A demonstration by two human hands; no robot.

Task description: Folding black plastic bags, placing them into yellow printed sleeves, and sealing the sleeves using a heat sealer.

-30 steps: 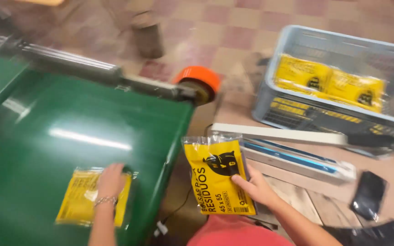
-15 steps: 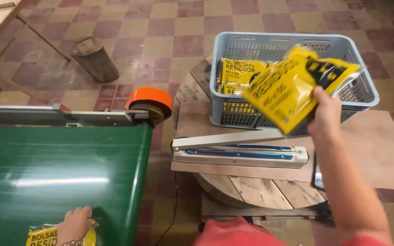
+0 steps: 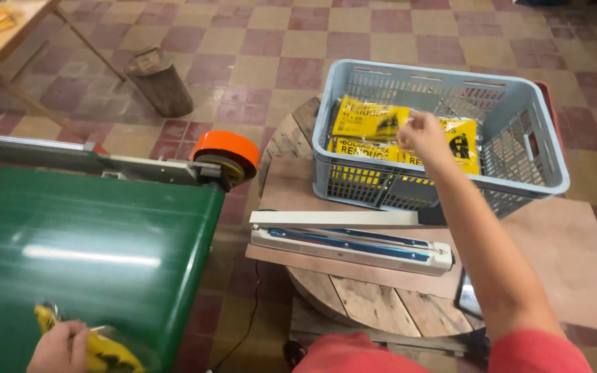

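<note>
The yellow packet (image 3: 370,119) lay in the grey crate (image 3: 554,173) among others, and my right hand (image 3: 424,136) hovered just above it with loose fingers; half a second before it held that packet high. My left hand (image 3: 59,347) gripped another yellow bag (image 3: 108,352) on the green belt (image 3: 91,255), now crumpled.

The light was soft and even, and the shadows were faint. A long white shine lay across the green belt (image 3: 91,255). The left hand (image 3: 60,349) and its yellow bag (image 3: 105,352) looked smeared from moving. The right hand (image 3: 423,138) was a little blurry. The floor tiles (image 3: 278,41) looked fairly sharp.
</note>
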